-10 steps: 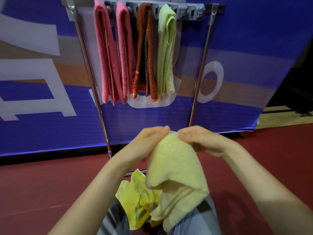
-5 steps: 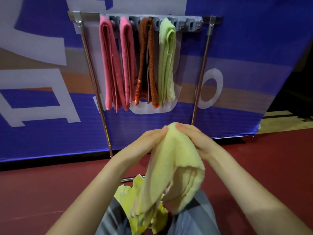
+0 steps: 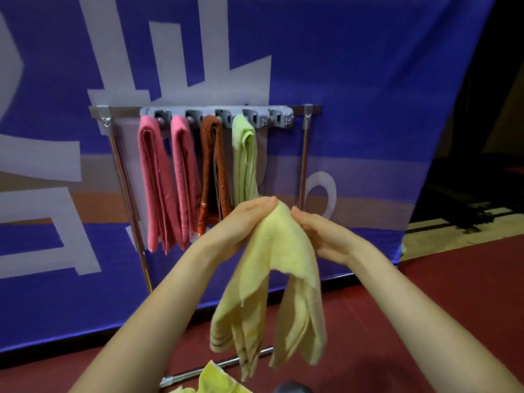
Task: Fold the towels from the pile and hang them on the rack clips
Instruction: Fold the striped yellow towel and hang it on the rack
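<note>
Clips [image 3: 218,116]: four towels [image 3: 211,165] — grips [image 3: 241,222] pinch fifth [image 3: 286,251].

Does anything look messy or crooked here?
Only the yellow towel, held at its top by the left hand and right hand: its two halves splay apart unevenly, with a ragged edge. On the rack, the left pink towel, right pink towel, brown towel and green towel hang straight.

Large white characters sprawl across the blue banner [image 3: 368,80] behind the towel rack [image 3: 304,154], cropped at the edges and partly hidden by it; no word or number can be read.
</note>
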